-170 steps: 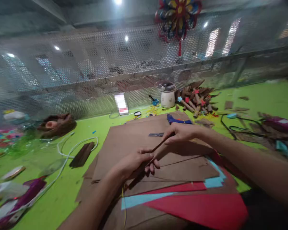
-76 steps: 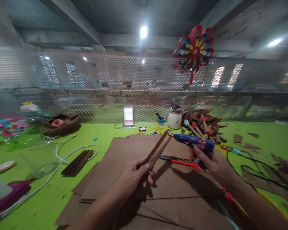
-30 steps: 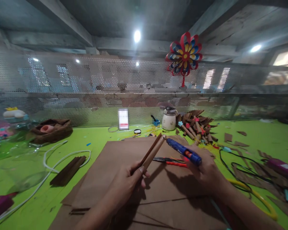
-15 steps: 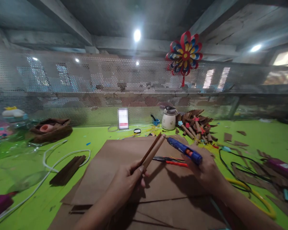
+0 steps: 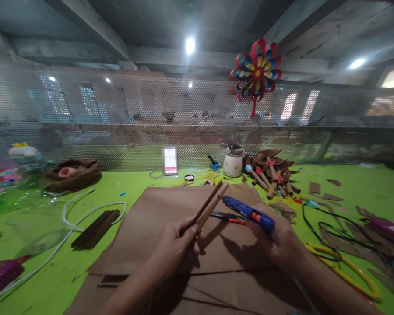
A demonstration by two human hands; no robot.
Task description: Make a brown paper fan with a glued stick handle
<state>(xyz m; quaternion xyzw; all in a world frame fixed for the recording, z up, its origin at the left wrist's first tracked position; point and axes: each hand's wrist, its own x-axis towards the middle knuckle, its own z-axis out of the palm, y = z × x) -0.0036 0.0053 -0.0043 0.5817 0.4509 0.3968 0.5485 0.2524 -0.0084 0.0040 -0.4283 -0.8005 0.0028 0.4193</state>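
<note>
My left hand [image 5: 175, 247] is closed round the lower end of a rolled brown paper tube [image 5: 210, 203], which slants up to the right. My right hand [image 5: 279, 240] grips a blue glue gun [image 5: 248, 211] with an orange trigger. The gun's nozzle touches the tube a little below its top end. Both hands hover above a stack of brown paper sheets [image 5: 164, 218] on the green table [image 5: 134, 186].
Scissors with red handles [image 5: 228, 217] lie on the paper behind the tube. A pile of rolled brown tubes [image 5: 271, 175] and a white jar [image 5: 232, 162] stand at the back. A white cable [image 5: 85, 212], dark strips [image 5: 95, 223] and yellow scissors [image 5: 344, 267] lie around.
Earlier both hands rolled the tube on the paper. My right hand then took up the glue gun. Its nozzle has moved down from the tube's tip along its side.
</note>
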